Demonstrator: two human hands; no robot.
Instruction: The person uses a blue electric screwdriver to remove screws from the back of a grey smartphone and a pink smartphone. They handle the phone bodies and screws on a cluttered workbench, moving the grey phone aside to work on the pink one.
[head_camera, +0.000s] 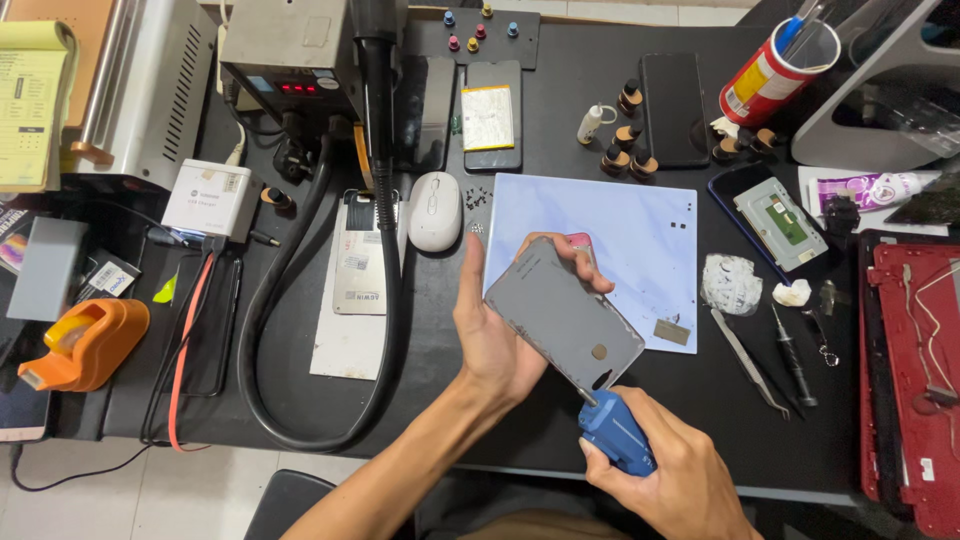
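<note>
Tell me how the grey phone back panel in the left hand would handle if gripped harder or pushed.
The grey back panel looks thin and flat, so probably light and liable to flex or crack. The left hand grips only its edges; the smooth face may be slippery. The right hand presses a blue tool at its corner, likely a weak spot.

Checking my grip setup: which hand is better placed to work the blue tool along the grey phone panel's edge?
Probably right: the right hand already grips the blue tool, tip at the grey phone panel, which the left hand holds.
</note>
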